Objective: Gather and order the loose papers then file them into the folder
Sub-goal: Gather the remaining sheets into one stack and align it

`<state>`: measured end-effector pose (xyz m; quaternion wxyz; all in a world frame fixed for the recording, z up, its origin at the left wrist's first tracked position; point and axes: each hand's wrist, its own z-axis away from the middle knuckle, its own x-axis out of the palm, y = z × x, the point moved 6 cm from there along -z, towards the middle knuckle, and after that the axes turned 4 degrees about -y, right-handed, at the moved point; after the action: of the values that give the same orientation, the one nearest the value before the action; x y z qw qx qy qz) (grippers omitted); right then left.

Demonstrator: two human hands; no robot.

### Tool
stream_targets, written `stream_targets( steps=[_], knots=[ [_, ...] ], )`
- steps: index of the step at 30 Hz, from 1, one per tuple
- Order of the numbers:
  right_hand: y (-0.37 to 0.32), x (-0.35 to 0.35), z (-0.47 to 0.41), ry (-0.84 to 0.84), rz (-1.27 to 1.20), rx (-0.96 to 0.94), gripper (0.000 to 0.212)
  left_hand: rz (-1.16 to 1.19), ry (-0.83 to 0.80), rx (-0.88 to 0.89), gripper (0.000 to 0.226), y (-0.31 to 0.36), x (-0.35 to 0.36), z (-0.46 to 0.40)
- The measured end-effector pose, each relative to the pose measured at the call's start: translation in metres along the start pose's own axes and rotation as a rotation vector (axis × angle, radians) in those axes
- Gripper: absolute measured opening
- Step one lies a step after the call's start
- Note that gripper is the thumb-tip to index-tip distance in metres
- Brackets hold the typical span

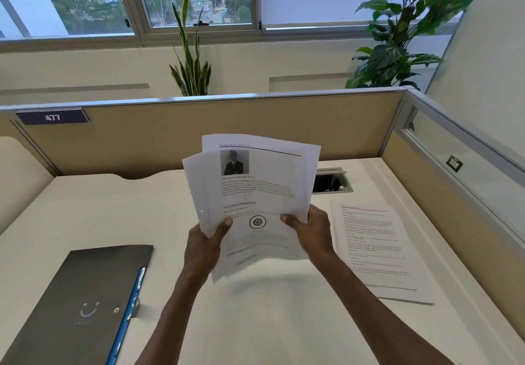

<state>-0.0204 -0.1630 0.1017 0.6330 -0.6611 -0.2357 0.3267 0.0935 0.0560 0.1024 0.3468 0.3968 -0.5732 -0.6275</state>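
Both hands hold a fanned bundle of printed papers [255,183] upright above the middle of the desk. My left hand [203,247] grips the bundle's lower left edge, thumb on the front sheet. My right hand [312,232] grips its lower right edge the same way. The front sheet shows a small photo and a round seal. Another printed sheet [375,251] lies flat on the desk to the right. A dark grey folder [76,302] with a blue edge and a smiley mark lies shut at the lower left.
The white desk [270,322] is enclosed by beige partitions [170,134] at the back and right. A cable hatch [331,181] sits open behind the papers. Two potted plants [190,66] stand beyond the partition below the windows.
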Motion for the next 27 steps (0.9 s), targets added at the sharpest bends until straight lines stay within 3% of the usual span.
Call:
stream_targets(
  steps=[3,8,11,27],
  knots=[
    [-0.003,0.001,-0.002,0.001,-0.036,-0.035,0.018,0.000,0.067,0.019,0.016,0.001,-0.002,-0.002],
    [0.012,0.007,0.000,-0.071,-0.085,0.023,0.022,0.030,0.094,-0.057,0.014,-0.017,-0.007,0.002],
    [0.022,0.012,0.003,-0.093,-0.084,0.058,0.034,0.022,0.083,-0.084,0.019,-0.027,-0.008,0.003],
    [0.038,0.025,0.001,-0.167,0.040,0.069,0.029,0.021,0.025,-0.128,0.028,-0.044,-0.004,0.001]
  ],
)
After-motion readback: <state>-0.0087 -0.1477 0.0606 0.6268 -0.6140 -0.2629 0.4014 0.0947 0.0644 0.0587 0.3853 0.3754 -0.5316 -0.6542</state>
